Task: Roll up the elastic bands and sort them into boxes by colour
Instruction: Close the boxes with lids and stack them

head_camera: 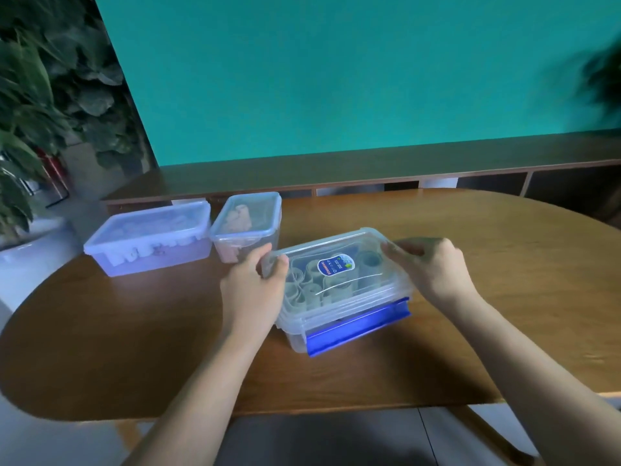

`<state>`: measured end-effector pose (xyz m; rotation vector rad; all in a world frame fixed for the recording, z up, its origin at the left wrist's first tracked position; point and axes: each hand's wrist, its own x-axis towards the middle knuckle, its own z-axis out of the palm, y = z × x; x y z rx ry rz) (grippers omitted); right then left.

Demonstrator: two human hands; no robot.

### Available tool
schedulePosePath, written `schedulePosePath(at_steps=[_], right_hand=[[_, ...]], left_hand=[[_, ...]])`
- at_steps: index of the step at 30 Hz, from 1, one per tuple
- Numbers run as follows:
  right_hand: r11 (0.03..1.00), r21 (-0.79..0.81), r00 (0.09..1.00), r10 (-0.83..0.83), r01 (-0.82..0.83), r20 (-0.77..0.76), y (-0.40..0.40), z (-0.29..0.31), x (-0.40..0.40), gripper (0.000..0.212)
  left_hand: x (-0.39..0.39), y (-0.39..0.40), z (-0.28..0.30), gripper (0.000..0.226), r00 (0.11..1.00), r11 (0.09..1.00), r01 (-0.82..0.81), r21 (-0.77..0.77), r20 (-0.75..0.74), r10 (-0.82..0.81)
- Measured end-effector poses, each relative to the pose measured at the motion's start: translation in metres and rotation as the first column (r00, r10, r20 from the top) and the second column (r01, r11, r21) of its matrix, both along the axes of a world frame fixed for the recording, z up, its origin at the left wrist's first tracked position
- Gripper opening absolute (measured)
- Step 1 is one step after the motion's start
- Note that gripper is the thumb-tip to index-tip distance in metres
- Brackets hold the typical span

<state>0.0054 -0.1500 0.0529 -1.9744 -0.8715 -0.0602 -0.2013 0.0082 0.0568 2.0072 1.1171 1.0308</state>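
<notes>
— What is hard to make out here?

— The rolled elastic bands (pixel 317 284) blur behind the clear lid (pixel 336 260); their colour is unclear.

— And the hands?

— The left hand (pixel 250 285) grips the lid's left end, the right hand (pixel 433 264) its right end, fingers curled over the rim, atop the blue-latched box (pixel 353 326) at mid-bench (pixel 134 331). Two closed boxes (pixel 151 240) sit far left.
</notes>
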Motion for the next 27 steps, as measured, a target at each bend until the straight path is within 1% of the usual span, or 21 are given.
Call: schedulePosePath(at_steps=[5,10,14,17,19,21,23,25,27], right_hand=[[1.000,-0.010,0.998,-0.003,0.002,-0.064,0.003,-0.004,-0.001,0.023],[1.000,-0.015,0.988,0.000,-0.003,-0.155,0.006,-0.005,0.001,0.020],[1.000,0.010,0.969,0.028,-0.026,-0.247,0.009,-0.004,0.003,0.024],[0.999,0.004,0.964,0.035,-0.036,-0.264,0.012,-0.002,0.005,0.023],[0.999,0.024,0.953,0.036,-0.030,-0.301,0.013,-0.002,0.008,0.024],[0.999,0.040,0.947,-0.001,0.014,-0.320,0.011,-0.002,0.008,0.027],[0.997,0.042,0.953,-0.042,0.057,-0.300,0.007,-0.002,0.006,0.034],[0.997,0.018,0.963,-0.063,0.070,-0.261,0.002,-0.002,0.001,0.039],[0.996,-0.030,0.965,-0.094,0.089,-0.244,-0.004,-0.007,-0.005,0.056]], left_hand=[[-0.002,0.000,-0.003,0.037,0.997,0.999,0.023,-0.039,-0.079,-0.026],[-0.001,0.005,-0.005,0.033,0.995,0.991,0.084,-0.106,-0.038,-0.088],[-0.002,0.011,-0.006,0.030,0.983,0.978,0.168,-0.128,-0.053,-0.176],[-0.005,0.014,-0.002,0.030,0.973,0.979,0.183,-0.092,-0.125,-0.194],[-0.009,0.013,0.001,0.030,0.970,0.985,0.168,-0.051,-0.168,-0.174],[-0.012,0.011,0.002,0.030,0.974,0.991,0.137,-0.011,-0.180,-0.137],[-0.016,0.008,0.002,0.036,0.972,0.994,0.103,0.026,-0.215,-0.095],[-0.019,0.004,0.004,0.044,0.958,0.994,0.074,0.075,-0.284,-0.050],[-0.022,-0.004,0.007,0.050,0.945,0.994,0.057,0.097,-0.327,-0.022]])
